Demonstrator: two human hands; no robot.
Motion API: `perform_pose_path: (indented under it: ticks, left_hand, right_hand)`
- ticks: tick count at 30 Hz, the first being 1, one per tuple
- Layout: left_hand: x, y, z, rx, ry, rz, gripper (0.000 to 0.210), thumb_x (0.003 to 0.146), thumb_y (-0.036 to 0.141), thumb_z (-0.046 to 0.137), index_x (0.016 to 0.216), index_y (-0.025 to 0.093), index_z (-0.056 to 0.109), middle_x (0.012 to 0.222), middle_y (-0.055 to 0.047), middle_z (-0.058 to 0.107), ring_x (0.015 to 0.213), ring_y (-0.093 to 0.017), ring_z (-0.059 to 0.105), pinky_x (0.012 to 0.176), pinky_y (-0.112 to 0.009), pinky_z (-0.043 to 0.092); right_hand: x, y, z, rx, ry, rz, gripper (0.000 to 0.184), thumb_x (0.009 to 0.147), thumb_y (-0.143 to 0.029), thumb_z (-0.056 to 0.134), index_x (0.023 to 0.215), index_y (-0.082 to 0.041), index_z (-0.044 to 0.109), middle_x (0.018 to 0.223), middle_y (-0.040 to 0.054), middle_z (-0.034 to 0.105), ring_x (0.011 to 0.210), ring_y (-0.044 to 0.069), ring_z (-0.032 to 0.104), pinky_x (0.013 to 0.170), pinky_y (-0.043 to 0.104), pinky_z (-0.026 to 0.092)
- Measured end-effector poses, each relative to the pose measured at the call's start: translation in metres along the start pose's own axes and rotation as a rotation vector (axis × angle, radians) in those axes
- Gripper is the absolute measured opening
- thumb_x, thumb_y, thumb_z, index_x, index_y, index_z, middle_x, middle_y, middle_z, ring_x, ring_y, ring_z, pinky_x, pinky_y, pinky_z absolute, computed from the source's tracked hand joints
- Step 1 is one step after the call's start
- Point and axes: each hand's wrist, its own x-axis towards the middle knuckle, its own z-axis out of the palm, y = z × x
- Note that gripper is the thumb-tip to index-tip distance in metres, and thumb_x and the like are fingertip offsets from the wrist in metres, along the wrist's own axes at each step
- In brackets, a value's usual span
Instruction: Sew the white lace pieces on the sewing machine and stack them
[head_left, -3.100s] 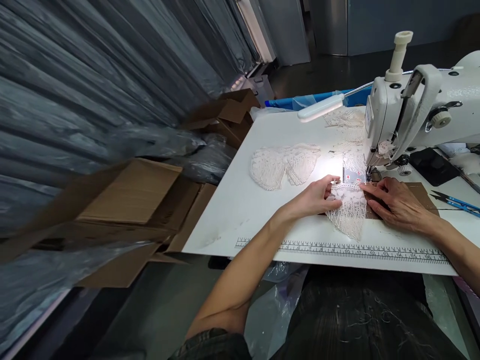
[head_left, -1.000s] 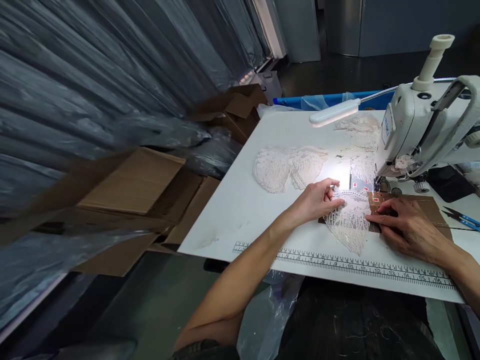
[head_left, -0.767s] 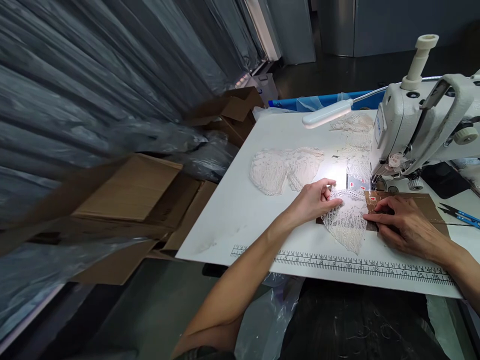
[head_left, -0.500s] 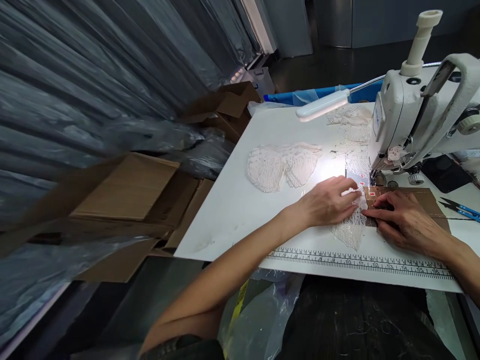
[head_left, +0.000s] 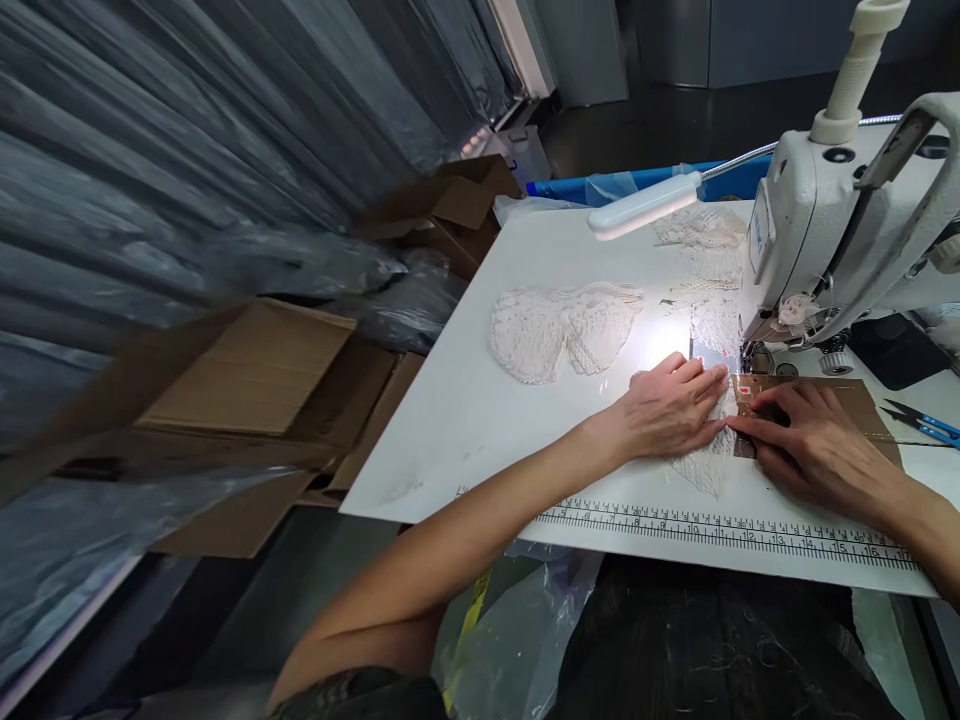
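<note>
My left hand (head_left: 675,405) lies palm down on a white lace piece (head_left: 697,470), its fingers stretched out over the lace and its thumb by the near edge. Partly covered by that hand, the lace runs under the needle area of the white sewing machine (head_left: 795,220). My right hand (head_left: 814,435) rests on a brown board (head_left: 847,395) right of the lace. Its fingers are bent, and the tips of thumb and forefinger close on the lace's right edge, near my left thumb. Small red marks show on the plates by the needle.
A two-lobed lace piece (head_left: 566,325) lies flat on the white table (head_left: 450,430). More lace (head_left: 709,240) sits behind the needle. Blue-handled thread snips (head_left: 926,422) and a dark flat object (head_left: 896,350) are at right. A lamp (head_left: 645,205) overhangs; cardboard boxes (head_left: 247,370) stand left.
My left hand has flattened, its fingers straightening and moving slightly right over the lace. My right hand stays nearly in place. The view has shifted a little.
</note>
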Motion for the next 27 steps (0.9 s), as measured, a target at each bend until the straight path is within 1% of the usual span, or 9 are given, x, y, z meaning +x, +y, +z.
perform_pose_path:
  ticks: [3, 6, 9, 12, 18, 23, 27]
  left_hand:
    - [0.014, -0.003, 0.0, 0.034, 0.006, -0.006, 0.051, 0.108, 0.041, 0.028, 0.127, 0.004, 0.059, 0.134, -0.018, 0.06, 0.094, -0.023, 0.057, 0.081, -0.036, 0.038]
    - [0.023, -0.007, 0.001, 0.04, 0.005, -0.023, 0.052, 0.108, 0.04, 0.028, 0.124, 0.004, 0.061, 0.131, -0.019, 0.061, 0.092, -0.023, 0.058, 0.08, -0.036, 0.038]
    - [0.021, -0.008, 0.002, 0.018, 0.017, -0.041, 0.051, 0.108, 0.039, 0.028, 0.129, 0.005, 0.059, 0.136, -0.018, 0.059, 0.095, -0.023, 0.058, 0.08, -0.036, 0.039]
    - [0.017, -0.008, 0.001, -0.017, 0.018, -0.056, 0.05, 0.108, 0.039, 0.028, 0.13, 0.006, 0.058, 0.138, -0.017, 0.059, 0.097, -0.024, 0.058, 0.081, -0.037, 0.039]
    - [0.017, -0.009, 0.0, -0.07, 0.018, -0.062, 0.051, 0.108, 0.039, 0.026, 0.129, 0.006, 0.059, 0.139, -0.017, 0.059, 0.098, -0.025, 0.058, 0.083, -0.038, 0.042]
    - [0.016, -0.007, 0.007, -0.107, 0.059, -0.082, 0.054, 0.108, 0.042, 0.027, 0.131, 0.006, 0.059, 0.143, -0.016, 0.058, 0.102, -0.027, 0.058, 0.09, -0.042, 0.042]
    - [0.015, -0.006, 0.013, -0.153, 0.099, -0.103, 0.054, 0.107, 0.044, 0.029, 0.132, 0.007, 0.059, 0.144, -0.016, 0.057, 0.105, -0.028, 0.058, 0.093, -0.046, 0.041]
  right_hand:
    - [0.001, 0.012, 0.001, -0.014, 0.004, 0.01, 0.037, 0.099, -0.026, 0.044, 0.126, -0.028, 0.069, 0.108, 0.0117, 0.064, 0.097, 0.027, 0.055, 0.084, 0.045, 0.048]
    - [0.002, 0.022, 0.003, 0.0, 0.022, 0.021, 0.037, 0.099, -0.027, 0.044, 0.126, -0.03, 0.069, 0.106, 0.0107, 0.064, 0.095, 0.026, 0.056, 0.082, 0.042, 0.048]
    - [0.001, 0.022, 0.006, -0.01, 0.082, 0.046, 0.034, 0.099, -0.027, 0.047, 0.124, -0.029, 0.071, 0.106, 0.0104, 0.065, 0.096, 0.027, 0.056, 0.08, 0.041, 0.046]
    - [0.0, 0.016, 0.01, -0.022, 0.113, 0.064, 0.034, 0.099, -0.026, 0.049, 0.124, -0.029, 0.07, 0.107, 0.0103, 0.065, 0.095, 0.027, 0.054, 0.08, 0.041, 0.043]
    - [0.0, 0.012, 0.012, -0.015, 0.139, 0.076, 0.033, 0.097, -0.024, 0.047, 0.12, -0.028, 0.071, 0.108, 0.0106, 0.064, 0.096, 0.028, 0.052, 0.081, 0.042, 0.04]
    - [-0.001, 0.012, 0.012, 0.015, 0.131, 0.081, 0.034, 0.097, -0.023, 0.049, 0.123, -0.029, 0.069, 0.11, 0.0101, 0.064, 0.096, 0.027, 0.053, 0.083, 0.043, 0.041]
    - [-0.001, 0.012, 0.012, 0.02, 0.146, 0.075, 0.034, 0.097, -0.023, 0.048, 0.123, -0.03, 0.069, 0.108, 0.0098, 0.064, 0.096, 0.027, 0.053, 0.082, 0.042, 0.042]
